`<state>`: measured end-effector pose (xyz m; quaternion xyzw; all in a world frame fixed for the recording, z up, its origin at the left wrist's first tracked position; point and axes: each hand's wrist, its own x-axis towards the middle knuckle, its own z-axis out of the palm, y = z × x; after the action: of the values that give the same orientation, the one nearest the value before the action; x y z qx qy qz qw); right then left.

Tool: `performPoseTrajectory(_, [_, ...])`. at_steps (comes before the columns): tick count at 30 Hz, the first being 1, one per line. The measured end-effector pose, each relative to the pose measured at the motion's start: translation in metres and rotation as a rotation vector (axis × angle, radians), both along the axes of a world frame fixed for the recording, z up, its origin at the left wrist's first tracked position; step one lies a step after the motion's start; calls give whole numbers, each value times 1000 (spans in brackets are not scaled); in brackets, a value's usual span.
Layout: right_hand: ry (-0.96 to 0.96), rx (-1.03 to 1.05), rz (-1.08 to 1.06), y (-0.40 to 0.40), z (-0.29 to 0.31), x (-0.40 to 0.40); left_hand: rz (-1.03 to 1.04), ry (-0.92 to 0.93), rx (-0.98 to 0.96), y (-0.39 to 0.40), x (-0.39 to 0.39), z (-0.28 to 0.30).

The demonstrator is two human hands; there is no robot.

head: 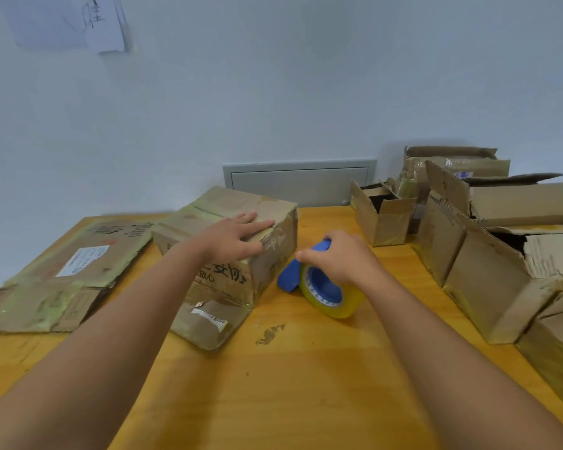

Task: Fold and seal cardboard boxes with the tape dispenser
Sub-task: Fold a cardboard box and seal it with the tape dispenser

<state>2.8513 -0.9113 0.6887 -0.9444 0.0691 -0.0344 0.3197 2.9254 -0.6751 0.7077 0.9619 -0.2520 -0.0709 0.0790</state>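
Here the worn, tape-patched cardboard box (228, 251) stands closed.

Looks like a makeshift packing room: wooden table (306, 384) pushed against a bare white wall (273, 92), worn cardboard boxes (488, 254) piled at right, grey metal wall panel (299, 181), handwritten paper note (103, 24) stuck up.

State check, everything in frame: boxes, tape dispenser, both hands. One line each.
Box under the left hand: top flaps closed, near flap lying out on the table.
Left hand: flat, fingers straight, pressing the box top.
Right hand: gripping the tape dispenser.
Tape dispenser: blue, yellowish roll loaded, beside the box.
Flattened box: lying flat at left.
Small box: open, upright.
Boxes at right: open, torn flaps.
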Motion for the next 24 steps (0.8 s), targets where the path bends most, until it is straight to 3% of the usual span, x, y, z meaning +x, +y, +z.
performPoseTrajectory(2, [-1, -44, -20, 1, -4, -5, -4, 24, -21, -2, -1, 2])
performPoseTrajectory(12, [-268, 308, -146, -37, -7, -26, 54, 62, -16, -7, -7, 12])
performPoseTrajectory(17, [-359, 349, -244, -37, -16, -14, 75, 30, 7, -11, -17, 16])
performPoseTrajectory(20, [-375, 333, -309, -30, -25, -4, 140, -40, -107, -19, -22, 7])
performPoseTrajectory(24, [-394, 298, -354, -21, -34, 7, 213, -266, -83, -33, -21, -10])
